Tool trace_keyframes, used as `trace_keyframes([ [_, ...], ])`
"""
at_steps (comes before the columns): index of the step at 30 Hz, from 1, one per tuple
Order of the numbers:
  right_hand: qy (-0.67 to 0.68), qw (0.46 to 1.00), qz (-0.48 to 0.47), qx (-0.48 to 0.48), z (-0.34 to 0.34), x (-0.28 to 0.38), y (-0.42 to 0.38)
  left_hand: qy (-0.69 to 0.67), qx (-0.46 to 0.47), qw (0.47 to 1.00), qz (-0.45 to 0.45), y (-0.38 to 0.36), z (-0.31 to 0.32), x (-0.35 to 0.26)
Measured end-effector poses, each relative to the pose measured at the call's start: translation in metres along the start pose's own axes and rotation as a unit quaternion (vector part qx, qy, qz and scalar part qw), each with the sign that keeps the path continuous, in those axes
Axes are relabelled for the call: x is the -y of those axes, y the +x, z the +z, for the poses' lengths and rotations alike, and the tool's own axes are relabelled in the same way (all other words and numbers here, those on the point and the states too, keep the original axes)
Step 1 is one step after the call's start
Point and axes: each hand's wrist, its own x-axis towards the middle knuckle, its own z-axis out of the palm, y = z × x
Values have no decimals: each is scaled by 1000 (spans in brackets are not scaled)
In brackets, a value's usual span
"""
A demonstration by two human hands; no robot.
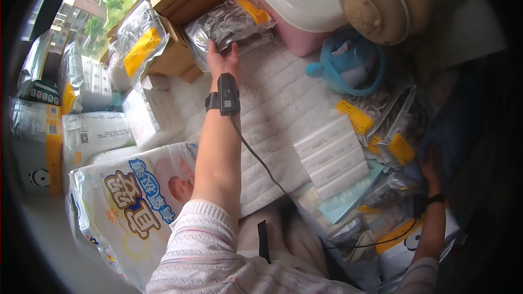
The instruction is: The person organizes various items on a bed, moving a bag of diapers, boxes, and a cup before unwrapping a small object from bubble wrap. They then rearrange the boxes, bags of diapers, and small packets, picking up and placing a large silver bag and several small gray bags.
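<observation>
My left hand [222,61] reaches forward to the near edge of a clear-and-silver plastic packet with a yellow label [231,24]. Its visible fingers are apart and touch the packet's edge; I see no firm grip. A black device [228,94] is strapped to that wrist, with a cable running back. Off to the right, in shadow, my right hand [429,167] rests beside several clear packets with yellow labels [400,148]. Its fingers are too dim to make out. White tissue packs [331,158] lie in a row nearby, over a light blue pack [351,193].
A large diaper pack [131,207] stands at the left front. Behind it are white packs [97,133], a cardboard box [177,49] and a window. A pink-and-white bin [297,5], a beige round object [370,8] and a blue whale-shaped item [351,65] stand at the back right.
</observation>
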Motion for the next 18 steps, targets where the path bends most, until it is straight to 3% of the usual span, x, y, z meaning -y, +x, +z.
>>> trace_keyframes([
  [2, 11, 1000, -1, 0, 3, -2, 2, -1, 13, 1000, 3, 12, -5, 1],
  [4, 24, 1000, -5, -6, 2, -5, 6, 34, -16, 998, -49, 16, -16, 5],
  [6, 0, 997, -69, -44, 8, -12, 9, 77, 53, 993, -76, -2, -19, 2],
  [8, 9, 995, -78, -54, 15, -13, 8, 259, 68, 959, -92, -28, -21, -4],
  [10, 11, 994, -83, -65, 13, -8, 8, 508, 83, 856, 48, -42, -11, -3],
  [11, 14, 997, -53, -54, 10, -7, 6, 629, 99, 736, 232, -43, -7, -4],
  [12, 16, 999, -23, -42, 8, -6, 4, 627, 101, 737, 233, -38, 1, -6],
  [13, 15, 999, -21, -42, 4, -3, 0, 726, 84, 549, 405, -37, 17, -11],
  [14, 4, 999, -13, -34, 0, 0, -3, 772, 60, 321, 546, -31, 27, -14],
  [15, -6, 1000, -4, -26, -3, 3, -5, 773, 63, 322, 542, -26, 33, -16],
  [17, -24, 999, -7, -28, 3, -3, -5, 879, 52, 367, 300, -5, 40, -19],
  [18, -41, 998, -16, -33, 5, -7, -4, 881, 57, 367, 294, 4, 39, -17],
])
